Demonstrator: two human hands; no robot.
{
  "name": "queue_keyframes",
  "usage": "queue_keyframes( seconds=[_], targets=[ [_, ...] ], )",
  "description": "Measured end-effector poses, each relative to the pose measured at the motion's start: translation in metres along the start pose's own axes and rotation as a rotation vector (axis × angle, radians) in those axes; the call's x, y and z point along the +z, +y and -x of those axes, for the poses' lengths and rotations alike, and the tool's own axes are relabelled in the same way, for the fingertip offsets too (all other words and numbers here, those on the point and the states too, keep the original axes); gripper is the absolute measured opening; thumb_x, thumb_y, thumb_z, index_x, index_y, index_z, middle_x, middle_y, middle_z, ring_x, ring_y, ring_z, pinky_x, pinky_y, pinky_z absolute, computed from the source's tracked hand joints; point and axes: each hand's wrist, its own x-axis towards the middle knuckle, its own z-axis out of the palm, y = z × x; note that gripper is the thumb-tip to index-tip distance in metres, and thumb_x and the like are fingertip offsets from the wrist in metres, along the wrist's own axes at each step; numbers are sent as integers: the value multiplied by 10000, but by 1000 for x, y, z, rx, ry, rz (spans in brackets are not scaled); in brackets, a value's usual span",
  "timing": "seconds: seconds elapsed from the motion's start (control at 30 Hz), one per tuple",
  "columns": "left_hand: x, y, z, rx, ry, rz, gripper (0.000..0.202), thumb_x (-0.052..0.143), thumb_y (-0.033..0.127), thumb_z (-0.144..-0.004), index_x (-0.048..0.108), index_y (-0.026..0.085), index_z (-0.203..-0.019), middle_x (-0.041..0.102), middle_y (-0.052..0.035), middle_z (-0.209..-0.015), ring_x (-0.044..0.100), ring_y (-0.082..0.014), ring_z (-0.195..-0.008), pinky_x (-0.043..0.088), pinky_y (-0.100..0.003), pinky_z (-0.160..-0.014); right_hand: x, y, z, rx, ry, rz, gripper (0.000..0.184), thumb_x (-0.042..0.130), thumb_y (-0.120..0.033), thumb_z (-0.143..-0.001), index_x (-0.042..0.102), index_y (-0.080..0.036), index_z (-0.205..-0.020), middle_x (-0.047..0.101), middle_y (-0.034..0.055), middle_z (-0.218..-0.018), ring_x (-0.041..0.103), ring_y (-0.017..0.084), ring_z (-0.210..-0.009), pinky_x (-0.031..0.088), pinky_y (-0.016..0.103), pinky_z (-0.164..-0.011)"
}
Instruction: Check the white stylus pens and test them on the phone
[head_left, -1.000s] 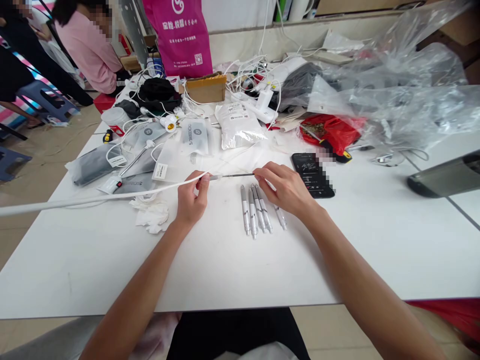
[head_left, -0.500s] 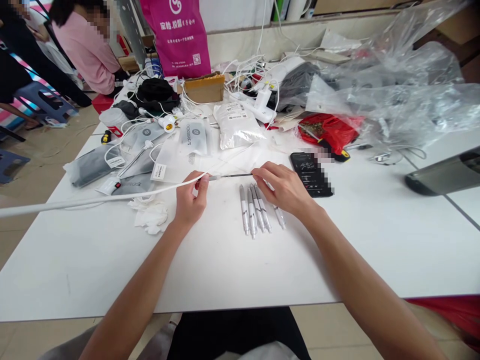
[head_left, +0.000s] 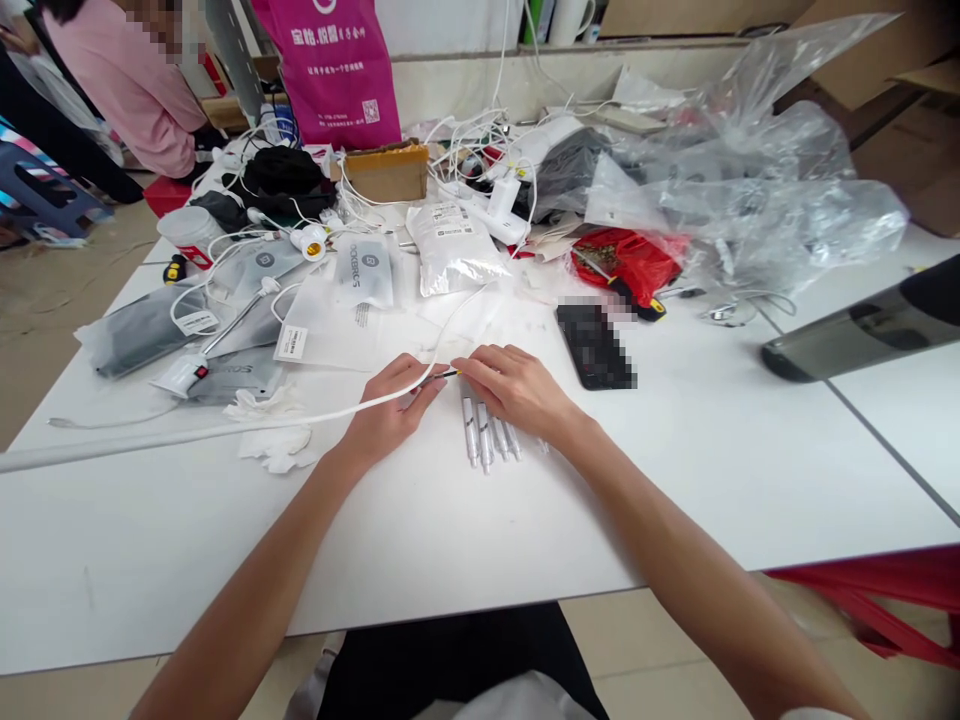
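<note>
Over the white table (head_left: 420,530) my two hands nearly meet. My left hand (head_left: 390,400) pinches a slim pen part (head_left: 425,381), mostly covered by the fingers. A thin dark pen refill (head_left: 451,374) bridges the small gap between the hands, with a yellowish bit near the right fingertips. My right hand (head_left: 517,390) is closed on that end of the refill. Just below it lie several clear-and-white pens (head_left: 484,440) side by side, their upper ends hidden by the hand. A white cable (head_left: 337,412) passes in front of my left hand.
Crumpled tissue (head_left: 277,440) lies left of my hands. A black phone (head_left: 592,345) and a dark bottle (head_left: 862,325) are to the right. Packaged pouches (head_left: 150,325), a padded white bag (head_left: 454,250), tangled cables and clear plastic (head_left: 750,200) fill the back. A person in pink (head_left: 127,90) sits at far left.
My hands have come closer together, and less of the dark refill shows between them. My right hand now covers the upper ends of the pens. The view has shifted slightly.
</note>
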Motion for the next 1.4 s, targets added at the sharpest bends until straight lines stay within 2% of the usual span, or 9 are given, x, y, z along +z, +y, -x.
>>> queue_keyframes(
  seconds=[0.1,0.2,0.43,0.63,0.8,1.0,1.13,1.3,1.4],
  targets=[
    [4,0,1,1,11,2,217,658,381,-1072,803,255,-1174,608,-30,-892,578,-161,-777,495,-293,-727,2,-6,-1,12,21,-92,193,455,-235,-1143,565,-189,-1295,731,101,-1071,658,232,-914,509,360,-808],
    [4,1,0,0,34,-28,203,639,363,-1080,799,251,-1134,597,-24,-883,552,-150,-743,497,-294,-733,1,-5,0,44,30,-135,133,464,-262,-1142,562,-202,-1209,722,109,-1081,649,235,-904,506,362,-797],
    [0,3,-2,-28,108,-14,154,656,309,-1062,786,227,-1059,620,-25,-912,594,-135,-776,482,-261,-687,-9,13,1,54,46,54,153,481,-224,-1129,624,-225,-1183,726,97,-1096,635,230,-907,438,384,-774],
    [5,2,0,6,58,29,190,667,371,-1070,793,252,-1145,735,-53,-1002,691,-190,-932,546,-324,-868,-9,1,0,33,60,-21,178,495,-249,-1133,656,-240,-1207,675,96,-1136,636,196,-880,526,359,-764],
    [7,-2,2,-32,97,62,214,749,417,-1017,812,252,-1137,770,-59,-992,719,-217,-935,565,-363,-875,-12,-7,-1,5,51,-189,284,433,-155,-1107,617,-203,-1318,610,146,-1220,654,211,-981,585,355,-787],
    [7,-3,3,-27,109,70,184,762,394,-1010,818,249,-1110,778,-54,-993,725,-211,-919,560,-359,-856,-14,-3,-1,7,16,-117,297,421,-94,-1081,654,-214,-1219,678,120,-1190,655,189,-892,563,347,-766],
    [7,-2,3,-36,103,68,200,759,405,-1011,821,240,-1107,788,-53,-995,725,-205,-917,564,-350,-863,-13,-2,-1,0,66,-148,248,478,-128,-1091,691,-220,-1179,729,108,-1155,696,191,-898,566,339,-763],
    [5,3,3,-130,118,134,225,794,429,-977,836,230,-1073,814,-50,-1002,745,-210,-923,598,-337,-879,-15,-8,-3,157,201,-477,142,670,-295,-1062,721,-228,-1176,790,70,-1079,751,189,-889,603,315,-773],
    [6,8,4,-152,115,167,232,812,437,-957,850,232,-1057,820,-46,-989,746,-210,-911,606,-329,-859,-18,-14,-6,356,266,-660,227,832,-426,-944,754,-228,-1021,803,29,-912,759,184,-735,594,303,-670]
  ],
)
